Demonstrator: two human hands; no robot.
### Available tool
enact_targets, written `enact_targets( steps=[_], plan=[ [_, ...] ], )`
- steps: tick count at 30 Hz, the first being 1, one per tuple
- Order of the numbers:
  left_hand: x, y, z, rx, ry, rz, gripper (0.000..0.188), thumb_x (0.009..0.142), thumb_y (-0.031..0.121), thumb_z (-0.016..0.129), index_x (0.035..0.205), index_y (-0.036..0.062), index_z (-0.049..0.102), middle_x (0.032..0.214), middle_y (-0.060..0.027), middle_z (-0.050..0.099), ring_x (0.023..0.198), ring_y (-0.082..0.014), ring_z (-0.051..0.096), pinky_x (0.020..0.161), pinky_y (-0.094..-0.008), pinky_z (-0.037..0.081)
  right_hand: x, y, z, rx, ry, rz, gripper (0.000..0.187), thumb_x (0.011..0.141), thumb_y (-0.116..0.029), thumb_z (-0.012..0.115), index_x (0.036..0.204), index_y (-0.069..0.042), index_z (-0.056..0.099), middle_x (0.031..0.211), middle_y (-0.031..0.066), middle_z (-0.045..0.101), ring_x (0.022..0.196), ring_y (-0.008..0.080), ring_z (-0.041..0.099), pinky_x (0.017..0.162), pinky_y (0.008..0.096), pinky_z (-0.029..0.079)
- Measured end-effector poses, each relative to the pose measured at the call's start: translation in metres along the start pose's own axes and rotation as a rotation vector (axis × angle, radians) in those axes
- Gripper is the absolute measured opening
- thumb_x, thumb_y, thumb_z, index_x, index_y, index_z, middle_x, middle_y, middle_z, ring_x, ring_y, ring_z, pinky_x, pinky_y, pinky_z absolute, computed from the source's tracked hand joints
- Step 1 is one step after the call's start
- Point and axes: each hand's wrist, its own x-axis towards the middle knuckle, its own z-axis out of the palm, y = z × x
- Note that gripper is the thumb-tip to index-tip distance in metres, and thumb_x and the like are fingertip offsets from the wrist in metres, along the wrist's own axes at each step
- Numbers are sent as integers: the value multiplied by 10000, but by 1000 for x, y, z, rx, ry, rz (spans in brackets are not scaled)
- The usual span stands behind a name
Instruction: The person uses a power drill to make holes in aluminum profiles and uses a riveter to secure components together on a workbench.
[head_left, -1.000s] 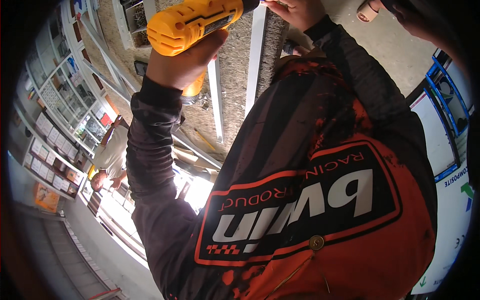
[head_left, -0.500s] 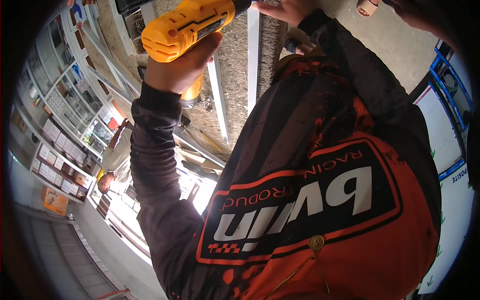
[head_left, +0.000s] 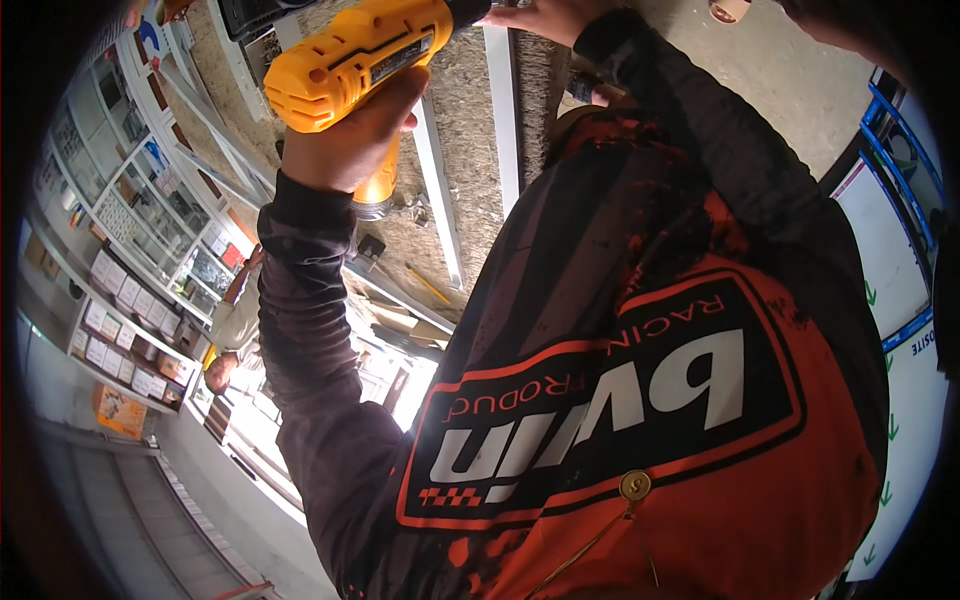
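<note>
My left hand (head_left: 350,145) is closed around the grip of a yellow-and-black power drill (head_left: 355,65), which lies level with its black chuck toward the upper right. Just past the chuck, at the top edge, is my right hand (head_left: 555,20). One of its digits is stretched toward the chuck, beside the upper end of a pale metal bar (head_left: 503,120); the other fingers are cut off or hidden. A narrower metal bar (head_left: 437,190) lies to the left, below the drill. Both bars rest on a rough brown work surface (head_left: 470,150). The drill's tip is out of sight.
A yellow pencil-like stick (head_left: 430,285) and small dark pieces lie on the surface. Metal frame bars (head_left: 215,125) stand at left. Another person (head_left: 235,330) is beyond my left arm, near shelves of boxes (head_left: 125,330). Part of another person's arm (head_left: 850,35) shows at upper right.
The drill, both hands and the bars sit slightly further left in the picture, and the drill's rear is a little lower. My left hand keeps its grip.
</note>
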Motion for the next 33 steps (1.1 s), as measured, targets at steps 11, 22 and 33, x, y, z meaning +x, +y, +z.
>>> enact_targets(
  steps=[11, 22, 33],
  plan=[
    [2, -1, -7, -45, 3, -14, 288, 906, 187, 779, 1126, 23, 690, 900, -27, 729, 703, -96, 684, 641, -246, 575, 0, -2, 3, 58, -53, 26, 341, 747, -331, 846, 934, -82, 708, 869, 76, 690, 809, 264, 637, 831, 393, 421],
    [28, 14, -21, -46, -173, -25, 352, 881, 106, 754, 1208, 30, 649, 1039, -67, 723, 807, -126, 684, 695, -269, 584, -13, -14, 18, -35, -7, 125, 482, 685, -329, 874, 1058, -88, 687, 906, 79, 677, 954, 288, 616, 963, 485, 368],
    [39, 4, -24, -25, -265, 288, 449, 862, 23, 735, 1293, 12, 609, 1139, -93, 701, 854, -141, 651, 701, -290, 591, -23, -54, 35, 69, 14, 656, 1090, 649, -375, 908, 1510, -173, 270, 1581, 275, 214, 1463, 475, 223, 1165, 620, 250]
  ],
)
